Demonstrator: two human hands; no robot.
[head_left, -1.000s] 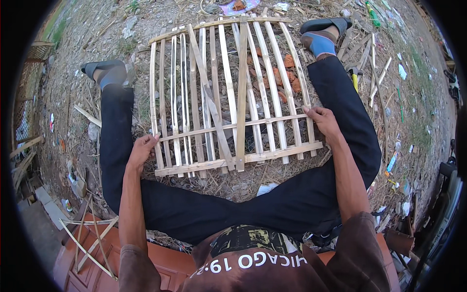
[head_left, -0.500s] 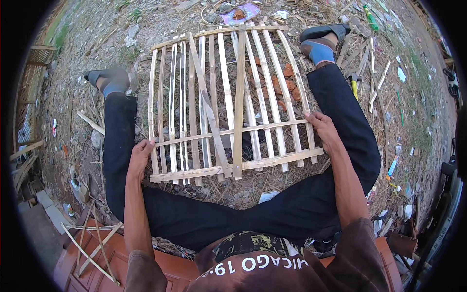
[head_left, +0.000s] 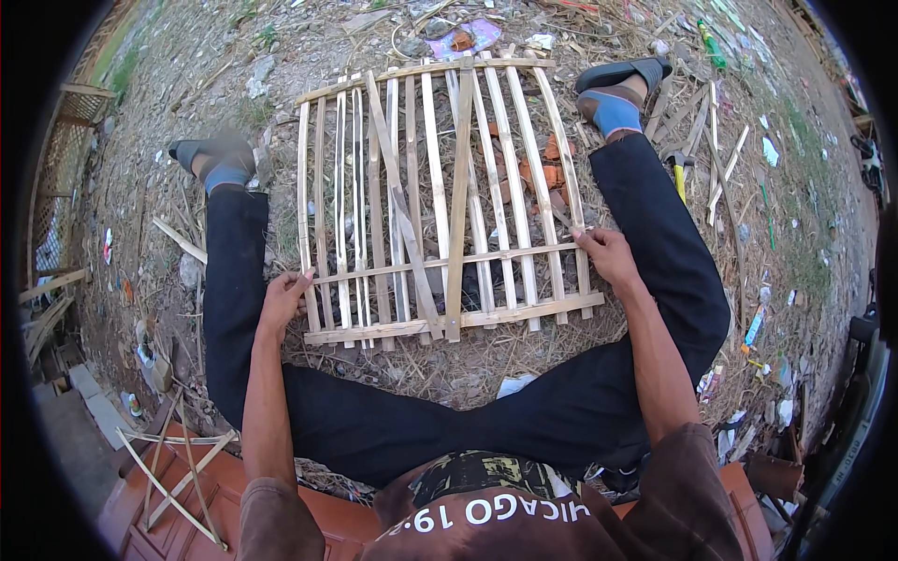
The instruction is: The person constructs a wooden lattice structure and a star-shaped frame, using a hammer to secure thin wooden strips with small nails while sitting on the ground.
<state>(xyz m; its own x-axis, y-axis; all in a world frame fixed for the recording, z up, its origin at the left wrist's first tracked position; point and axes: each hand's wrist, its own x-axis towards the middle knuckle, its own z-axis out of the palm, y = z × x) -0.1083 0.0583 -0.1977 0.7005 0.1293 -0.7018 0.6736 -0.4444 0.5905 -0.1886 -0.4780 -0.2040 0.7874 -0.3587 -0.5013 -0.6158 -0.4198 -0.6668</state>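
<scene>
A slatted panel of pale wooden strips (head_left: 432,187) lies between my spread legs, with long upright slats crossed by a far bar and a near bar (head_left: 374,332). A thinner cross strip (head_left: 510,253) runs over the slats just beyond the near bar, and two strips slant across the middle. My left hand (head_left: 285,299) is closed at the left end of the thin strip, thumb and fingers pinching there. At its right end my right hand (head_left: 610,257) pinches the strip beside the outermost slat. Parts of both hands' fingers are hidden.
Loose wood strips (head_left: 725,168) and a hammer with a yellow handle (head_left: 679,178) lie beyond my right leg. Orange rags or fragments (head_left: 543,176) show beneath the panel. A crossed-stick frame (head_left: 173,477) rests on a reddish-brown panelled surface (head_left: 117,510) at the lower left.
My hands have come slightly closer together in the picture, the left shifting right and the right shifting left. The thin strip slopes less, and the panel looks slightly smaller.
</scene>
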